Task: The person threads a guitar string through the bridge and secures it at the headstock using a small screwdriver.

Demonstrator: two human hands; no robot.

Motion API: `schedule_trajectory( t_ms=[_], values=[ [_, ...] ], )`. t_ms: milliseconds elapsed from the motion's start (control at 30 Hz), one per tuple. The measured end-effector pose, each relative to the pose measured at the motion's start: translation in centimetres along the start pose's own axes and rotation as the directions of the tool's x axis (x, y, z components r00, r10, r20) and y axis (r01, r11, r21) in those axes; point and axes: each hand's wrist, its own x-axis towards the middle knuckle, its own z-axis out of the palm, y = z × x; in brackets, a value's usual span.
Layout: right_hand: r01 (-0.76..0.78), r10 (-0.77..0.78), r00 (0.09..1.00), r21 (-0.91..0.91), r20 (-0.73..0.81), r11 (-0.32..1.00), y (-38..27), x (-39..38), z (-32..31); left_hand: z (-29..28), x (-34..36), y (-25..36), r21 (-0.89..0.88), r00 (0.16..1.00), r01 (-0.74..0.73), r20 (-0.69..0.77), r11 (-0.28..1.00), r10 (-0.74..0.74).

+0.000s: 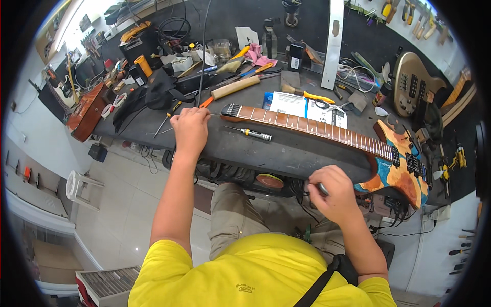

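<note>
An electric guitar with a blue and wood-toned body (386, 176) lies on the dark workbench, its neck (307, 125) pointing left. Just off the headstock (231, 111), my left hand (190, 128) is closed in a pinch on a thin guitar string, which runs from the fingers toward the headstock. My right hand (332, 192) is held over the bench's front edge, left of the guitar body. Its fingers curl round a small dark, partly shiny object (322, 189) that they mostly hide. A small screwdriver (255, 134) lies below the neck.
Behind the neck are paper packets (291, 102), a yellow-handled tool (318, 97) and a wooden-handled tool (235, 88). Another screwdriver (168, 118) lies left of my left hand. A gold guitar body (413, 84) stands at right, a reddish-brown guitar (88, 112) at left. A white stool (82, 189) is on the floor.
</note>
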Motion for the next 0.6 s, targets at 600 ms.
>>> schedule_trajectory(
  t_ms=[600],
  values=[
    [-0.088,0.083,0.995,-0.123,-0.048,0.989,2.3,2.0,5.8,11.8,16.1,14.8,-0.192,0.810,-0.227,0.507,0.955,0.295]
  ],
)
